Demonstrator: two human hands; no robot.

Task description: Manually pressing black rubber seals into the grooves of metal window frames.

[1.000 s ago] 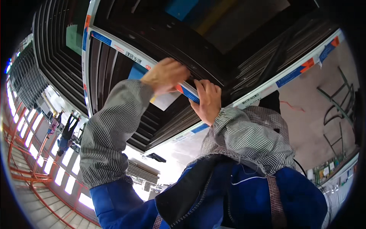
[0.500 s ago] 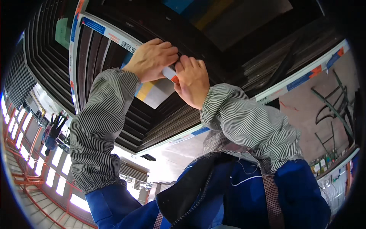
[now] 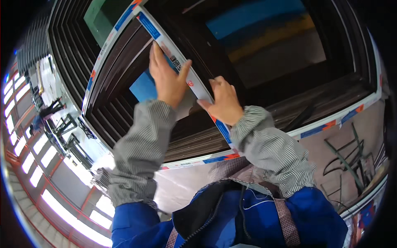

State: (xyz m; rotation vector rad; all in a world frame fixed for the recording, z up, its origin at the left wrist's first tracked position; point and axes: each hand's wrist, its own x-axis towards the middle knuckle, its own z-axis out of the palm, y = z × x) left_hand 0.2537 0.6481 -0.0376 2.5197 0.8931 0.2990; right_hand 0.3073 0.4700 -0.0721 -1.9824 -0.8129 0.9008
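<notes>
A white strip of printed tape, with blue and orange patches, runs diagonally along the middle bar of a dark frame. My left hand lies at the strip's upper part, fingers stretched and thumb spread over to its far side. Lower down, my right hand rests at the strip's right edge. Its thumb reaches across the white surface, apart from the bent fingers. Neither hand is closed around anything. Striped sleeve covers are on both forearms.
More dark frames stand stacked at the left. Taped edging borders the near side. Dark green metal stands are on the floor at the right. Far left, a person is near orange-red railings.
Both hands have come apart along the bar. The loose piece of strip between them now lies flat along it. My left fingers have straightened, and the view has shifted.
</notes>
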